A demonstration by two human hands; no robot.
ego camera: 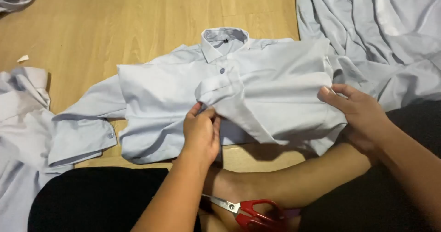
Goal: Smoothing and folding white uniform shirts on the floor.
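Note:
A pale blue button-up shirt lies front up on the wooden floor, collar pointing away from me. Its right half is folded over the middle, with the sleeve cuff doubled back near the buttons. My left hand pinches the folded sleeve edge just below that cuff. My right hand grips the folded side of the shirt at the right edge. The other sleeve stretches out to the left, its buttoned cuff flat on the floor.
More pale blue garments lie heaped at the upper right and along the left edge. Red-handled scissors rest by my bare foot and black-clad legs at the bottom. Wooden floor shows beyond the shirt.

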